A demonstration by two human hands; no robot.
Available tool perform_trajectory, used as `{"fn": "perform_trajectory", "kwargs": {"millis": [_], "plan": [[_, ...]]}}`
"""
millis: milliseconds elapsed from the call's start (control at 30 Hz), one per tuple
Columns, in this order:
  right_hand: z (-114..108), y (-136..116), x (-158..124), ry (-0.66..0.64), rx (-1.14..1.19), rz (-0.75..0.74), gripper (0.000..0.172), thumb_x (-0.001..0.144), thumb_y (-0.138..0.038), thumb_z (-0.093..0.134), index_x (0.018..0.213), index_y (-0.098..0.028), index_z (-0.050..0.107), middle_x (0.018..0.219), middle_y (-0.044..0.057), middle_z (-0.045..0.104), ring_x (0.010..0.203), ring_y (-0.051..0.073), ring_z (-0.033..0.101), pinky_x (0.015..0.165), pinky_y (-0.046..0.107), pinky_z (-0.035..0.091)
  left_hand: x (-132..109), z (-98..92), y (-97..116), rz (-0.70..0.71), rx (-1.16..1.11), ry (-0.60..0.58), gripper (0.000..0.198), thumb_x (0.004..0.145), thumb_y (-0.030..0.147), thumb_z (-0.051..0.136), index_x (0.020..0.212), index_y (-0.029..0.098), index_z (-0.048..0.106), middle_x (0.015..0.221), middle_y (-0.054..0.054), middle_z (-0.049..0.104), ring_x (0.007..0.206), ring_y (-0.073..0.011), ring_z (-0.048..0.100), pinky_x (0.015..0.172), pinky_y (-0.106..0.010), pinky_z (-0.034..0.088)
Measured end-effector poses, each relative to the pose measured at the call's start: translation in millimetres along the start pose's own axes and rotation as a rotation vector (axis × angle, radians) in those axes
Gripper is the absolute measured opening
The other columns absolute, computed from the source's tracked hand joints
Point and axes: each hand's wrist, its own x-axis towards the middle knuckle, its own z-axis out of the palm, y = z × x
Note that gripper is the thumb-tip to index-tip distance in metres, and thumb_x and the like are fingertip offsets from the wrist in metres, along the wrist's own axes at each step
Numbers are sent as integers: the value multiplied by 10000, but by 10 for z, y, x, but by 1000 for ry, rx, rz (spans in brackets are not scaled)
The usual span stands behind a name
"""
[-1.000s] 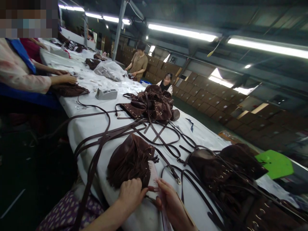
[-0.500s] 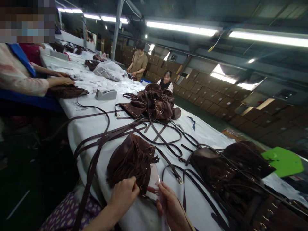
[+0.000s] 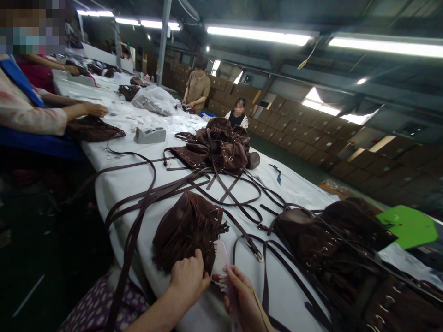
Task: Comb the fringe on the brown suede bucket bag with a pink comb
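Observation:
In front of me a dark brown fringed bag [image 3: 185, 230] lies on its side on the white-covered table, with metal eyelets along its edge. My left hand [image 3: 188, 279] grips its near side, over the fringe, with the index finger raised. Its fingertips are partly hidden. My right hand [image 3: 244, 295] is closed around a pale pink comb [image 3: 223, 253]. The comb stands just right of the bag, its teeth towards the fringe. A brown strap with a metal buckle [image 3: 259, 256] lies beyond the comb.
A pile of brown bags [image 3: 224, 150] sits mid-table, and more bags [image 3: 332, 249] lie at the right. Long straps [image 3: 138, 221] loop over the table and hang off its left edge. A tape dispenser [image 3: 150, 135] stands near a co-worker's hands [image 3: 93, 109]. A green sheet [image 3: 406, 226] is far right.
My left hand has shifted slightly up and right along the fringe, and its index finger now points up. At the left, the co-worker's hands have lifted from their bag.

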Motion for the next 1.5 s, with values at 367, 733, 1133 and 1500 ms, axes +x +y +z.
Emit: {"fn": "perform_trajectory", "kwargs": {"millis": [367,733,1133,1500], "plan": [[-162,7,75,166,-291,-204,624,694,-661,680,1049,-158,581,519,-51,578,370,97,494,336,173,337,41,-49,-165,7,-16,-106,279,879,201,412,1009,127,647,955,-187,720,924,-300,701,778,-394,532],[187,-616,204,146,-961,-655,494,879,-335,444,1333,-175,557,611,9,604,546,188,564,586,302,479,100,-703,-335,190,-69,-43,323,871,300,351,859,217,663,958,-87,628,818,-247,686,723,-357,514],[593,-385,31,-215,-349,-89,506,799,-634,596,889,-142,670,409,-77,458,275,47,298,278,153,214,138,-504,-539,100,-924,282,239,811,322,506,1009,200,558,943,-11,560,585,-82,519,559,-227,437],[597,-326,-109,-234,-58,-116,426,822,-532,653,1056,-201,520,539,-44,621,308,57,422,283,120,276,-31,-18,-359,319,-1367,-110,797,666,152,642,1379,222,294,1140,-61,620,703,-95,602,588,-199,474]]}}
